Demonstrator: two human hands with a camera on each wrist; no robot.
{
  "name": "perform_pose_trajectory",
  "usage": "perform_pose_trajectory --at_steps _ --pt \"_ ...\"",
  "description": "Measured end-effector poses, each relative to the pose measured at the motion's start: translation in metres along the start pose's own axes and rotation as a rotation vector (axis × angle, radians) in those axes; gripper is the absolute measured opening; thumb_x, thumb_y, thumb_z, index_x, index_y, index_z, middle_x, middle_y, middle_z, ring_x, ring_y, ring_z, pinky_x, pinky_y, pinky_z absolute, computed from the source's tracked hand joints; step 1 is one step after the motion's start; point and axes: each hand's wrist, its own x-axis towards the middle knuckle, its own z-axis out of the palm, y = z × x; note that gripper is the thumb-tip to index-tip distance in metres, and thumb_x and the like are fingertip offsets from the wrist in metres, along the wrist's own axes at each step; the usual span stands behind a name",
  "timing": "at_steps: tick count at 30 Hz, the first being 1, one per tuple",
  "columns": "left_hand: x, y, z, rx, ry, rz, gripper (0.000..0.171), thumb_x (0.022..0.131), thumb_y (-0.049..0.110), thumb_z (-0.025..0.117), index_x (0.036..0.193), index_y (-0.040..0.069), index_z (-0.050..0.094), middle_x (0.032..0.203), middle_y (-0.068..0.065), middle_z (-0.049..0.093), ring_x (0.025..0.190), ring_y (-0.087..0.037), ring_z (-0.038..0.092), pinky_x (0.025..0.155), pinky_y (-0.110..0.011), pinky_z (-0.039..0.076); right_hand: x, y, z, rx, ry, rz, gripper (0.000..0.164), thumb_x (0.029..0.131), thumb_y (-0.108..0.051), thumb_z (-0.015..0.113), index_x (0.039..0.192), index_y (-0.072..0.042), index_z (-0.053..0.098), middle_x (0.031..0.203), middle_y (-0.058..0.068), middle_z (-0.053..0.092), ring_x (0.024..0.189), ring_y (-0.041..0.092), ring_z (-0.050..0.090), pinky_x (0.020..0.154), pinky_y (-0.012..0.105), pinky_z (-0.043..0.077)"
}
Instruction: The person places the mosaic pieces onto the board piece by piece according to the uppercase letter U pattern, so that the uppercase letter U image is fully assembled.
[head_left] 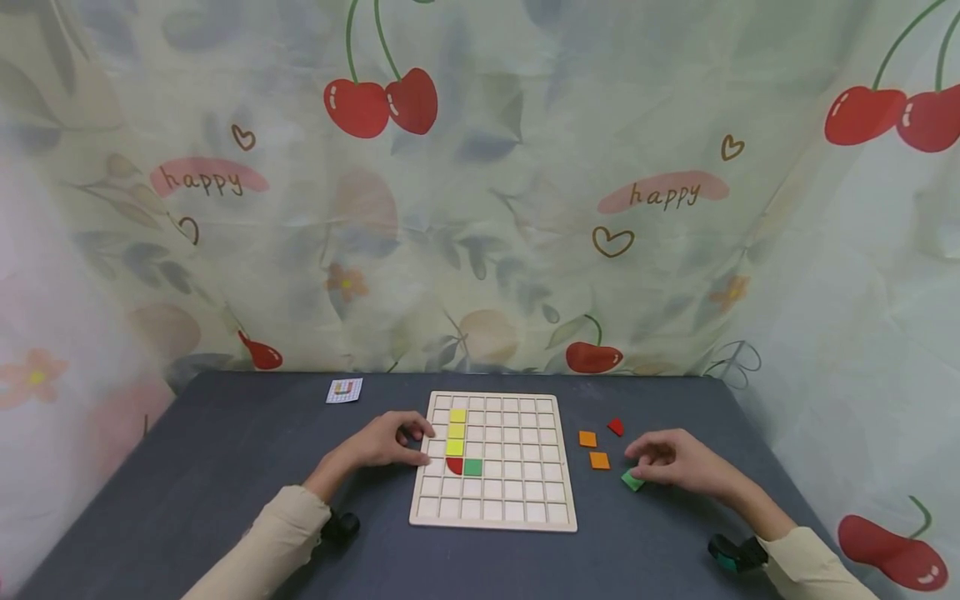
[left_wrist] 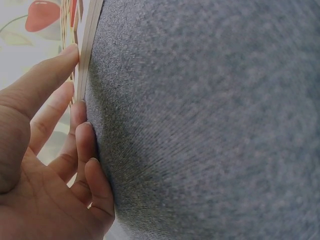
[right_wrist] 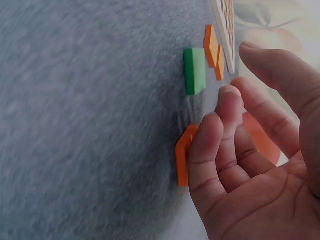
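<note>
My left hand (head_left: 386, 440) rests at the left edge of a pale wooden grid board (head_left: 492, 527); thumb and fingertips touch its rim, the other fingers loosely bent. In the board lie several yellow squares (head_left: 455, 431) in a column, a red quarter-circle (head_left: 454, 467) below them and a green square (head_left: 473, 467) beside that. My right hand (head_left: 678, 460) hovers just over a loose green square (head_left: 632, 481), its fingers loosely curved. In the right wrist view the green square (right_wrist: 195, 71) lies apart from the fingertips, and an orange piece (right_wrist: 182, 157) is partly hidden behind the fingers.
Two orange squares (head_left: 599, 460) and a red piece (head_left: 616, 427) lie on the dark grey table (head_left: 225, 467) between the board and my right hand. A small printed card (head_left: 344, 391) lies at the back left. A patterned curtain (head_left: 480, 208) rises behind the table.
</note>
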Motion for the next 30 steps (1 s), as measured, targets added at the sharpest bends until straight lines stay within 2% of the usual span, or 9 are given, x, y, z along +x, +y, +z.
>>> perform_pose_trajectory --at_steps 9,17,30 --pt "-0.001 0.002 -0.001 0.006 0.001 -0.014 0.032 0.085 0.022 0.086 0.111 0.013 0.071 0.100 0.000 0.059 0.092 -0.020 0.053 0.083 -0.037 0.045 -0.008 0.005 0.001 0.027 -0.010 -0.036 0.030 0.091 -0.009 0.077 0.117 0.005 0.068 0.074 0.004 0.060 0.057 0.008 0.048 0.053 0.024 0.041" --pt "-0.002 0.003 -0.001 0.000 0.003 -0.006 0.031 0.084 0.020 0.086 0.110 0.011 0.071 0.100 -0.002 0.059 0.092 -0.021 0.053 0.083 -0.039 0.045 -0.009 0.008 0.008 0.027 0.016 -0.078 0.032 0.090 -0.009 0.079 0.116 0.005 0.068 0.070 0.003 0.059 0.056 0.006 0.047 0.053 0.025 0.041" --pt "0.000 0.003 -0.001 0.010 0.001 0.005 0.032 0.085 0.021 0.086 0.111 0.011 0.071 0.099 -0.002 0.059 0.090 -0.020 0.053 0.082 -0.039 0.045 -0.009 0.002 0.013 -0.050 0.059 -0.016 0.034 0.086 -0.014 0.083 0.111 0.004 0.070 0.067 0.000 0.056 0.054 0.005 0.045 0.052 0.023 0.039"
